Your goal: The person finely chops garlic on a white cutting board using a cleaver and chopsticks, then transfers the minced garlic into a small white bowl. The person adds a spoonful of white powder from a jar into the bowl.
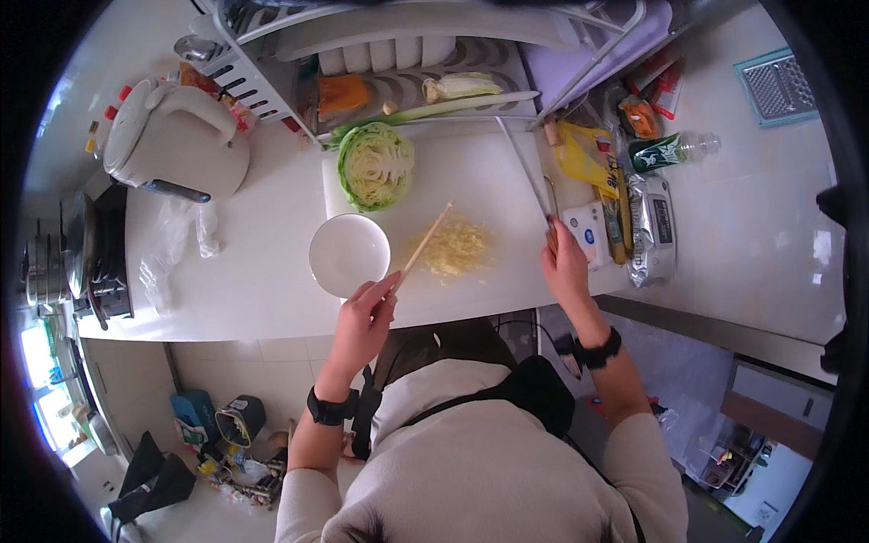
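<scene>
My left hand (364,324) grips a pair of light wooden chopsticks (429,239), whose tips reach over the white cutting board (468,166). Under and beside them lies a loose heap of pale yellow minced food (458,250). At the board's right side my right hand (565,261) holds a long knife (523,166) by its wooden handle, the blade pointing away from me. An empty white bowl (349,256) stands at the board's left edge, close to my left hand. Behind it sits a halved green cabbage (375,167), cut face up.
A white electric kettle (180,146) and a crumpled plastic bag (166,251) are on the left. Behind the board, a leek (468,103) and an orange squash piece (341,94) lie under a rack (261,85). Rightward are a plastic bottle (669,151), several packets and a grater (777,88).
</scene>
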